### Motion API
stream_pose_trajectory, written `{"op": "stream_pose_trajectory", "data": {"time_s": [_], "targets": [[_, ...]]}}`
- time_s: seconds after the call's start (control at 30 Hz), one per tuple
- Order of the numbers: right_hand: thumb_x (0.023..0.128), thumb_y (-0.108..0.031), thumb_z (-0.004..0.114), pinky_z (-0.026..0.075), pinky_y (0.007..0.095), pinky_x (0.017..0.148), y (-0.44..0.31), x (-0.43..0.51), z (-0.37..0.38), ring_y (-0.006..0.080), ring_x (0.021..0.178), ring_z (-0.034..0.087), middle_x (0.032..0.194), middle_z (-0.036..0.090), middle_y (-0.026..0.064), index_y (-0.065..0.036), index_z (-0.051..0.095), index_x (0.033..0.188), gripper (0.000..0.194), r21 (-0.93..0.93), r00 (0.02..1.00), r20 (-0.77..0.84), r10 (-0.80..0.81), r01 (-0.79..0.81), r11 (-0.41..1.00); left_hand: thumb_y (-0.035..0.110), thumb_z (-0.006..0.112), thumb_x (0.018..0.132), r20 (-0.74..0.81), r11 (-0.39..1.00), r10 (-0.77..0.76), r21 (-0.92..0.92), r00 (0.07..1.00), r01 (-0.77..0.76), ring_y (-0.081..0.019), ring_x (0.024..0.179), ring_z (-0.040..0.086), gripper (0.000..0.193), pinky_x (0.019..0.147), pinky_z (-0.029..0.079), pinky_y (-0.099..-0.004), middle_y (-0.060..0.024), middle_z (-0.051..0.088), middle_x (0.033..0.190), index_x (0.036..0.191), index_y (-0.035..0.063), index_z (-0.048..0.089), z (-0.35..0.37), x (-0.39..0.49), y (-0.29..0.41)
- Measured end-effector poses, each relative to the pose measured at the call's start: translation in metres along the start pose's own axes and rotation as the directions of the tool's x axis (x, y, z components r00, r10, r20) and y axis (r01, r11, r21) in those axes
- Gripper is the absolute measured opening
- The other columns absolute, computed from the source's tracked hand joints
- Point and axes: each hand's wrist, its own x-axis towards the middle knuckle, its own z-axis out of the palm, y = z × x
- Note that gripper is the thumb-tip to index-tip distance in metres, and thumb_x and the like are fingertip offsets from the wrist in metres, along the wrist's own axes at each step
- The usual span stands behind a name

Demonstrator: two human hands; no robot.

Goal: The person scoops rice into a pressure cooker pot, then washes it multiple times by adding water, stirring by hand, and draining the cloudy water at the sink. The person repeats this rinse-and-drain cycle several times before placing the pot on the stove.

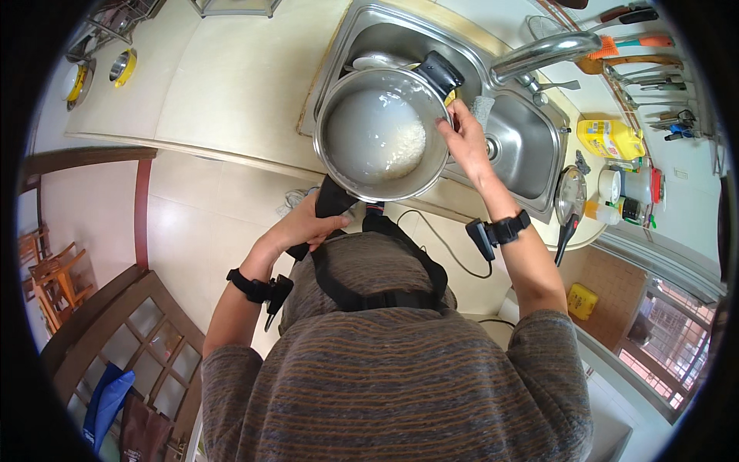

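A steel pot point(369, 136) is held up in front of me, over the edge of the counter and the large sink basin. Cloudy water fills its bottom, and white rice grains point(406, 147) lie to the right under it. My left hand point(314, 222) is closed around the pot's long black handle point(333, 202). My right hand point(462, 136) grips the pot's right rim, just below the short black side handle point(440, 72). Dishes, partly hidden by the pot, sit in the large basin point(398, 36).
A curved steel faucet point(545, 52) reaches over the sink from the right. The smaller basin point(522, 144) lies beside my right hand. A glass lid point(570, 196), a yellow bottle point(609, 138) and jars stand at the right. Utensils hang on the wall.
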Motion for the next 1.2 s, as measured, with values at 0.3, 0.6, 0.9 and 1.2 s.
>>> {"op": "stream_pose_trajectory", "data": {"time_s": [0.3, 0.6, 0.9, 1.2], "targets": [[0.08, -0.013, 0.068, 0.038, 0.0317, 0.053, -0.094, 0.007, -0.017, 0.0159, 0.054, 0.04, 0.061, 0.042, 0.0081, -0.004, 0.05, 0.084, 0.021, -0.058, 0.955, -0.068, -0.29, 0.286, 0.956, 0.013, 0.076, 0.088, -0.03, 0.997, 0.008, 0.073, 1.0, -0.006, -0.0064, 0.043, 0.043, 0.02, 0.042, 0.037, -0.0244, 0.0036, 0.049, 0.056, 0.097, 0.0057, 0.059, -0.026, 0.017, 0.0], [0.089, -0.017, 0.064, 0.038, 0.0249, 0.051, -0.053, 0.032, -0.035, 0.0057, 0.058, 0.042, 0.065, 0.044, -0.0069, -0.01, 0.047, 0.076, 0.022, 0.183, 0.992, 0.089, 0.086, -0.102, 0.978, 0.013, 0.068, 0.094, 0.212, 0.986, -0.095, -0.112, 0.973, 0.121, -0.0051, 0.042, 0.041, 0.018, 0.041, 0.037, -0.0236, 0.005, 0.043, 0.056, 0.103, 0.0061, 0.054, -0.025, -0.013, 0.055], [0.09, -0.008, 0.067, 0.031, 0.0234, 0.055, -0.016, -0.025, 0.016, 0.0049, 0.063, 0.032, 0.072, 0.032, -0.0069, -0.01, 0.042, 0.081, 0.026, 0.333, 1.0, 0.013, 0.018, -0.021, 0.943, 0.015, 0.068, 0.087, -0.095, 0.859, 0.036, 0.512, 0.995, 0.017, -0.0126, 0.049, 0.056, 0.058, 0.045, 0.047, -0.0273, -0.0064, 0.063, 0.072, 0.138, -0.0005, 0.047, -0.035, -0.045, 0.068], [0.083, -0.011, 0.066, 0.038, 0.0298, 0.053, -0.12, 0.003, -0.016, 0.0131, 0.057, 0.041, 0.062, 0.041, 0.0046, -0.004, 0.05, 0.081, 0.018, -0.058, 0.936, -0.171, -0.307, 0.302, 0.952, 0.017, 0.076, 0.086, -0.171, 0.924, 0.134, 0.379, 0.976, -0.06, -0.0055, 0.053, 0.051, 0.025, 0.047, 0.043, -0.0238, 0.0024, 0.058, 0.067, 0.1, 0.0033, 0.059, -0.062, 0.004, 0.048]]}}
